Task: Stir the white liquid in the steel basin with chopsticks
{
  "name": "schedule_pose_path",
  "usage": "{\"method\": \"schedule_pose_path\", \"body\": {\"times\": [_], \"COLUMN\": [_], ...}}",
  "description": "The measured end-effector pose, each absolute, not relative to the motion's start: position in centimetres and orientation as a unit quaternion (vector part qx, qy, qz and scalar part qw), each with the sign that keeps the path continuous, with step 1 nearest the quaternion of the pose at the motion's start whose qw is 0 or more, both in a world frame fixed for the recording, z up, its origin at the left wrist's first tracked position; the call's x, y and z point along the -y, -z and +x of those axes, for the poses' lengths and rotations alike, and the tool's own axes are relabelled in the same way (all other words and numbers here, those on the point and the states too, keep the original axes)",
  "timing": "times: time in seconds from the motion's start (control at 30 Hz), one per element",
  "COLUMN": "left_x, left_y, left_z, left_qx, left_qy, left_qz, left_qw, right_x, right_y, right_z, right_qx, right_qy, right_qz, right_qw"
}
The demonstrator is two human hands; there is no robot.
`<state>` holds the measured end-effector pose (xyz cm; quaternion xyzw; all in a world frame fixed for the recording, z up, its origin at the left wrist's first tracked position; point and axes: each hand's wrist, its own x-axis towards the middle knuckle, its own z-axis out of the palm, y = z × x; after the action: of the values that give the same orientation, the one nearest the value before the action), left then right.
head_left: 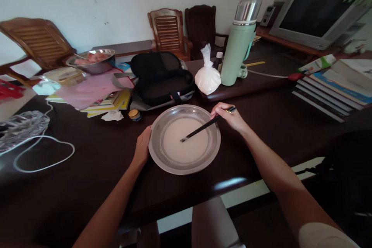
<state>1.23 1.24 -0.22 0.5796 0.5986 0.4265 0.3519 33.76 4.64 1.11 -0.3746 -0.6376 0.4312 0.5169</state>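
The metal bowl [184,171] sits upright on the dark bench [87,166] right in front of me, with cloudy white liquid [180,151] across its bottom. The fingers of my left hand [143,145] lie against its left side at the rim; they are partly hidden, so I cannot tell how firmly they grip. The fingers of my right hand [231,117] are closed around the upper part of the black chopsticks [207,124], whose lower ends slant into the liquid near its middle.

I judge the bowl thin, stiff and fairly light, hard to break, but its smooth metal would turn slippery if wet. The liquid looks thin enough to slosh if the bowl tips, so the wide rim is the place to steady it, one hand on either side if lifted. The chopsticks should feel light and rigid; high up, well clear of the liquid, is a dry hold. The tied plastic bag [207,80] beyond the bowl looks soft and easily torn, best taken by its twisted neck.
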Motion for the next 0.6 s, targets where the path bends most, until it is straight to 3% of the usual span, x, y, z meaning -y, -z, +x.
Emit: {"method": "schedule_pose_path", "body": {"times": [0.6], "left_x": [-1.28], "left_y": [0.26], "left_z": [1.20], "left_qx": [-0.606], "left_qy": [-0.422], "left_qz": [0.575], "left_qw": [0.351], "right_x": [-4.74], "right_y": [-0.99], "right_z": [33.79], "right_qx": [0.615], "right_qy": [-0.433], "right_qz": [-0.379], "right_qw": [0.540]}}
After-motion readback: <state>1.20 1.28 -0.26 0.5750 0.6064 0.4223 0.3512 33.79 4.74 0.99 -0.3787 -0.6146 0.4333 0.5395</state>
